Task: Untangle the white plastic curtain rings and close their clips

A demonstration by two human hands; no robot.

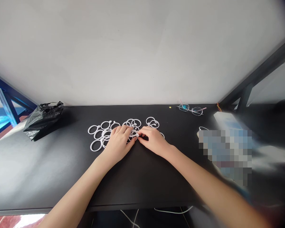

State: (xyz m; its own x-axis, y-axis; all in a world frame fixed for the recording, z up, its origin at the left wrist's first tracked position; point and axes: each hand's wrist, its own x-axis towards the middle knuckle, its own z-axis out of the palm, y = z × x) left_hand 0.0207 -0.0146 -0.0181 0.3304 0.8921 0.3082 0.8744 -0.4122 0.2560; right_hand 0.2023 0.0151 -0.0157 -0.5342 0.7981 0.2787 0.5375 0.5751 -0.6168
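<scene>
Several white curtain rings (96, 145), each with a small knob, lie in a loose, overlapping cluster on the black table. Between my hands is one white curtain ring (133, 134). My left hand (120, 139) grips its left side, with the thumb below and the fingers above. The thumb and fingertips of my right hand (153, 139) pinch the ring at its small knob. More rings lie just beyond my fingers, among them an overlapping group (152, 122) behind the right hand. Another ring (162, 136) is partly hidden by that hand.
A crumpled black plastic bag (44, 118) sits at the back left. Eyeglasses (190, 109) lie near the wall, with a tiny yellow bit (170, 107) beside them. At the right are a white box (228, 120) and a blurred-out patch. White cables (173, 211) hang below the table's front edge.
</scene>
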